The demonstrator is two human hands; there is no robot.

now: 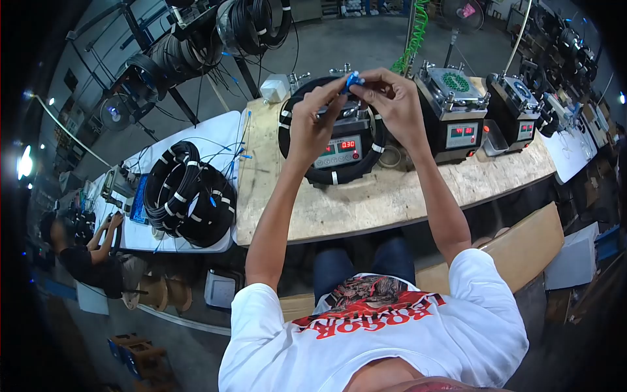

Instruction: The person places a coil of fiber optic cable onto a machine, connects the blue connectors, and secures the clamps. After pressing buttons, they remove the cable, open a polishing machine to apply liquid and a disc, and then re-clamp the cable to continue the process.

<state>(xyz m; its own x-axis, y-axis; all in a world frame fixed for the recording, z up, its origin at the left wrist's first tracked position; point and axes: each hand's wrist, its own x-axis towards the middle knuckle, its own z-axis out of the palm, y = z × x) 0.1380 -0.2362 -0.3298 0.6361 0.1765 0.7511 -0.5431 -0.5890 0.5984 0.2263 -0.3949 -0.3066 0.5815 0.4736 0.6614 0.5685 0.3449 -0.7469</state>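
Note:
Both hands are raised in front of a polishing-type machine with a red digital display reading 0.30. My left hand is closed, its fingertips pinching a small blue connector. From the other side my right hand also pinches at the blue connector with thumb and fingers. Fine detail of the connector is hidden by the fingertips. Below the hands, a coil of black cable with white ties loops around the machine.
Two similar machines stand to the right on the wooden bench. Bundled black cable coils with blue ends lie on the white table at left. A clear container sits between machines. Another person works at far left.

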